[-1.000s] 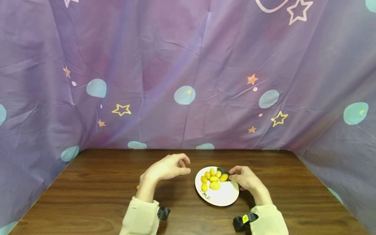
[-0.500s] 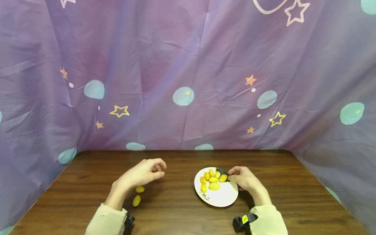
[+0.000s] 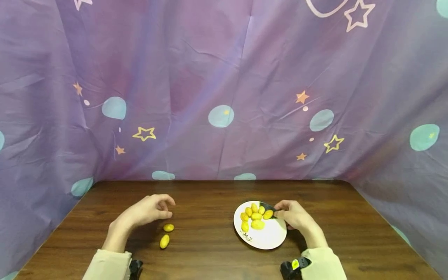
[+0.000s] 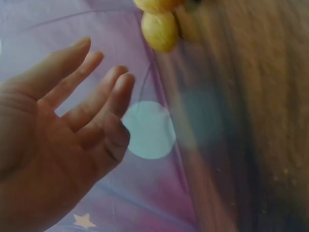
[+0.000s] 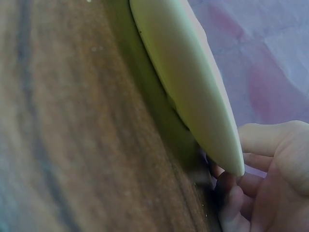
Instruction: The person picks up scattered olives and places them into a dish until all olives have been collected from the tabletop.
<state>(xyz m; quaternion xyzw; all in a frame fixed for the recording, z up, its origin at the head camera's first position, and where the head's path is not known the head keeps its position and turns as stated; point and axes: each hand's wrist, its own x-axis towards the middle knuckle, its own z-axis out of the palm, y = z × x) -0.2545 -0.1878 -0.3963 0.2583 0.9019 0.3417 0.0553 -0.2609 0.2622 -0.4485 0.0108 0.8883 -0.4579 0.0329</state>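
Observation:
A white plate point(image 3: 272, 235) with a dark patch at its far edge and a small leaf print bears several small yellow oval fruits point(image 3: 258, 224). My right hand point(image 3: 297, 219) grips its right rim, thumb over the top and fingers beneath, as the plate's side point(image 5: 193, 82) also shows in the right wrist view. At the left, my left hand point(image 3: 145, 210) hovers with loosely bent fingers and holds nothing. Just to its right, two more yellow fruits lie on the table, a farther one point(image 3: 168, 227) and a nearer one point(image 3: 164, 241).
Everything rests on a dark brown wooden table point(image 3: 210, 260). A purple curtain point(image 3: 189, 97) with stars and blue spots hangs behind it and along both sides. A black camera strap point(image 3: 295, 266) sits at the right wrist.
My left hand has moved left from beside the plate, and the two fruits on the table have come into full sight. My right hand stays at the plate's rim.

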